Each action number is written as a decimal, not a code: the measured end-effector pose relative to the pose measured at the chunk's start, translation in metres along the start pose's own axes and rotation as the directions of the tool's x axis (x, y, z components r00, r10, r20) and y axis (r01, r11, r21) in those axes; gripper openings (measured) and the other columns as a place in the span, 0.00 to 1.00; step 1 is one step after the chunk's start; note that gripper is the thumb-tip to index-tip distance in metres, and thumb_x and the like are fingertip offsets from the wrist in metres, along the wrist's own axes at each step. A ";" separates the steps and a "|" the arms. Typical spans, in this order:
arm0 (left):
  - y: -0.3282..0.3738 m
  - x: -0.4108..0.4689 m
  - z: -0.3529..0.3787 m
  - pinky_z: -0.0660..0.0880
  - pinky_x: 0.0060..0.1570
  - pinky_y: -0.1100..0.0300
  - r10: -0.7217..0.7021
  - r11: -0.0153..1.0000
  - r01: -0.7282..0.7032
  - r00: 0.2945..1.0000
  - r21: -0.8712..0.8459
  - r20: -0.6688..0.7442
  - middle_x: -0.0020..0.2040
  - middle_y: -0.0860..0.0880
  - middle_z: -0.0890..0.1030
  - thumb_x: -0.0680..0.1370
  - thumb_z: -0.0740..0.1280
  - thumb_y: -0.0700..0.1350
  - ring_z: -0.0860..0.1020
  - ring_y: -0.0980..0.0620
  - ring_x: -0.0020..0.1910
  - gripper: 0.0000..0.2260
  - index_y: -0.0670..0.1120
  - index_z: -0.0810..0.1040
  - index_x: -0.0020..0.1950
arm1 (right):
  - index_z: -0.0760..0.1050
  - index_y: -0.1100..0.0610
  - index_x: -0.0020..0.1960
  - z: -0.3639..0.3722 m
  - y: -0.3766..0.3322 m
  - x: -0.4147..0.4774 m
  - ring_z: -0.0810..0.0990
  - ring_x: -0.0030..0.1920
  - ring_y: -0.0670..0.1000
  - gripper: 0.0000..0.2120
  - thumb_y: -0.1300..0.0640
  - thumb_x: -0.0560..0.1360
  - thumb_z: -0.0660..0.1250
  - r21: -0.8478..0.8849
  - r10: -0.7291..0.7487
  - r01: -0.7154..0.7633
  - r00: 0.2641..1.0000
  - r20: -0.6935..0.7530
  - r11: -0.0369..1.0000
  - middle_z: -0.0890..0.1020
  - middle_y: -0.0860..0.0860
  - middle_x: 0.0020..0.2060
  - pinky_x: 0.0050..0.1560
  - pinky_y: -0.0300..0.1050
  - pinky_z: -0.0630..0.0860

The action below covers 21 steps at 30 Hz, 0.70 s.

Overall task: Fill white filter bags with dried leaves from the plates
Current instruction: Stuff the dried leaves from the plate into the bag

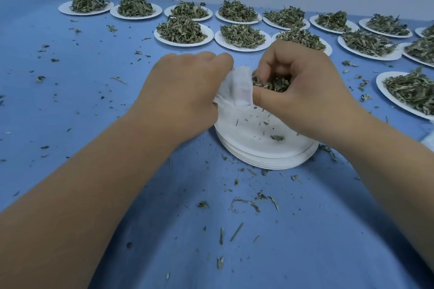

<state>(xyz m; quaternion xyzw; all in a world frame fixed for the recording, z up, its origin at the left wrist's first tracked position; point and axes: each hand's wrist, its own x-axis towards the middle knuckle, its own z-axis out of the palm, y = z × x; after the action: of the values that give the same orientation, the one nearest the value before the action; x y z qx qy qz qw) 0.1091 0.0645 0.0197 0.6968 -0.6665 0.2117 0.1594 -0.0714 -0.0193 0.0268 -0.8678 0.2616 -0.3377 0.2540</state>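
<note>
A white filter bag (237,88) hangs over a stack of white paper plates (263,148) at the table's middle. My left hand (185,87) grips the bag's left edge and holds its mouth toward the right. My right hand (303,87) grips a clump of dried leaves (272,83) right at the bag's mouth, thumb against the bag's rim. The top plate of the stack carries only a few leaf crumbs. The bag's inside is hidden.
Several white plates heaped with dried leaves (184,30) stand in rows along the table's far side, and another plate of leaves (408,91) lies at the right edge. Leaf scraps are scattered over the blue tablecloth (94,101). A pale wall runs behind.
</note>
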 end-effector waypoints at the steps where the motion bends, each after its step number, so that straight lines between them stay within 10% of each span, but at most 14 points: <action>1: 0.001 0.000 -0.001 0.60 0.37 0.54 0.010 1.000 -0.010 1.000 0.017 0.005 0.41 0.52 0.73 0.70 0.68 0.40 0.68 0.45 0.37 0.13 0.50 0.73 0.53 | 0.75 0.53 0.41 0.003 0.000 0.000 0.73 0.33 0.49 0.09 0.52 0.70 0.75 0.015 0.001 -0.001 1.000 0.009 1.000 0.79 0.49 0.33 0.35 0.39 0.70; 6: 0.003 0.000 0.001 0.61 0.36 0.54 0.030 0.997 -0.034 0.998 0.071 0.056 0.36 0.53 0.66 0.72 0.67 0.41 0.66 0.45 0.36 0.11 0.51 0.68 0.50 | 0.83 0.52 0.42 0.011 0.002 -0.001 0.81 0.38 0.53 0.05 0.52 0.72 0.78 0.084 0.069 -0.071 0.997 0.019 0.994 0.84 0.48 0.36 0.42 0.49 0.79; 11: -0.001 -0.002 0.002 0.61 0.36 0.54 0.013 0.998 -0.015 0.999 0.055 0.046 0.37 0.53 0.67 0.72 0.67 0.42 0.67 0.45 0.36 0.11 0.51 0.67 0.48 | 0.85 0.57 0.46 0.005 0.004 -0.002 0.78 0.27 0.42 0.06 0.55 0.73 0.78 0.232 0.066 -0.075 0.997 0.045 0.970 0.84 0.45 0.32 0.29 0.33 0.72; 21: 0.005 -0.004 0.007 0.64 0.34 0.55 -0.016 0.996 0.021 0.999 -0.085 0.051 0.38 0.52 0.73 0.71 0.67 0.43 0.72 0.45 0.36 0.08 0.51 0.70 0.47 | 0.87 0.59 0.45 0.006 0.005 -0.005 0.81 0.31 0.51 0.04 0.60 0.77 0.74 0.226 0.056 -0.065 0.997 0.044 0.972 0.86 0.56 0.38 0.33 0.37 0.76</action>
<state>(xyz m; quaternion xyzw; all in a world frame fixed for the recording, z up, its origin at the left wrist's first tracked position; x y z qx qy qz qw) 0.1043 0.0640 0.0118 0.7006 -0.6722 0.1640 0.1743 -0.0710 -0.0180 0.0177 -0.8308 0.2429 -0.3414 0.3664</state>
